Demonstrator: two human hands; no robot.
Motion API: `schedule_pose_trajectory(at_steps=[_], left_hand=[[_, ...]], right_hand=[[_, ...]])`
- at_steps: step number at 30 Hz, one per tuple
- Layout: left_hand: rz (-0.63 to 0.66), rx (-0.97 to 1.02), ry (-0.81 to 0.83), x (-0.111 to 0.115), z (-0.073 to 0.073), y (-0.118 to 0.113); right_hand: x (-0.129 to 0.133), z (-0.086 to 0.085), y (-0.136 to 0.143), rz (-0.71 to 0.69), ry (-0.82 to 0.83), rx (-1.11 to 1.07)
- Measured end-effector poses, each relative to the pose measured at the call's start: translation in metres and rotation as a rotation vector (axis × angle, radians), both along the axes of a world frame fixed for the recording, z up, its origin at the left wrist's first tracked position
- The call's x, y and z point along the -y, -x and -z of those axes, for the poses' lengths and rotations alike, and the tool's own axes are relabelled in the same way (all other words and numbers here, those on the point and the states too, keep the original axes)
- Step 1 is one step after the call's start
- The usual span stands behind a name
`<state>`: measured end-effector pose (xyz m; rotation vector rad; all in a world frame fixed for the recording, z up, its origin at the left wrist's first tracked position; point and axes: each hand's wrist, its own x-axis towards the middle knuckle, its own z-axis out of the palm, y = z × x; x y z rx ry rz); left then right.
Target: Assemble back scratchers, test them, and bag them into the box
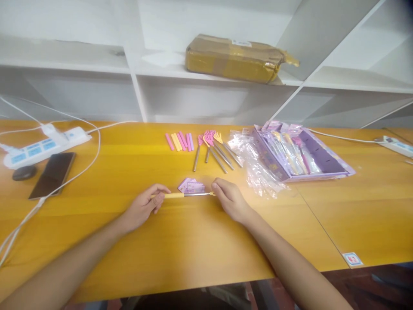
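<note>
My left hand (148, 201) is closed around the yellow handle of a back scratcher (176, 196), which lies level just above the table. At its other end my right hand (230, 199) grips the yellow claw head, mostly hidden by the fingers. A bare metal rod shows between handle and head. Right behind it lie several small purple printed cards (192, 186). Farther back are loose pink, yellow and purple handle tubes (180, 141) in a row. Beside them sits a group of pink and yellow claw heads on metal rods (216, 148).
Clear plastic bags (258, 165) lie beside a purple display box (325, 172) holding wrapped back scratchers. At left are a power strip (48, 146), a phone (53, 175), a black round object (24, 172) and white cables. A taped carton (232, 60) sits on the shelf.
</note>
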<state>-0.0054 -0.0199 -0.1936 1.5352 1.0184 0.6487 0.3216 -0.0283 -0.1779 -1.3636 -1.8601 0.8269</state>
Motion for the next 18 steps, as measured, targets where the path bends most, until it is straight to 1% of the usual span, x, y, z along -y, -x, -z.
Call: schedule_pose_trajectory(at_steps=[4,7,13,18], left_hand=[[0.050,-0.135,-0.040,0.003,-0.010,-0.004],[0.042,-0.192,-0.074,0.006,-0.013,-0.006],[-0.041,-0.239,-0.196,0.008,-0.007,-0.002],[-0.035,-0.229,-0.222,0.010,-0.001,0.000]], right_hand=[[0.003,0.000,0.001,0.010,-0.019,0.018],[0.005,0.001,0.003,0.021,-0.034,0.012],[0.010,0.004,0.011,0.054,-0.042,-0.006],[0.016,0.003,0.015,0.068,-0.032,-0.009]])
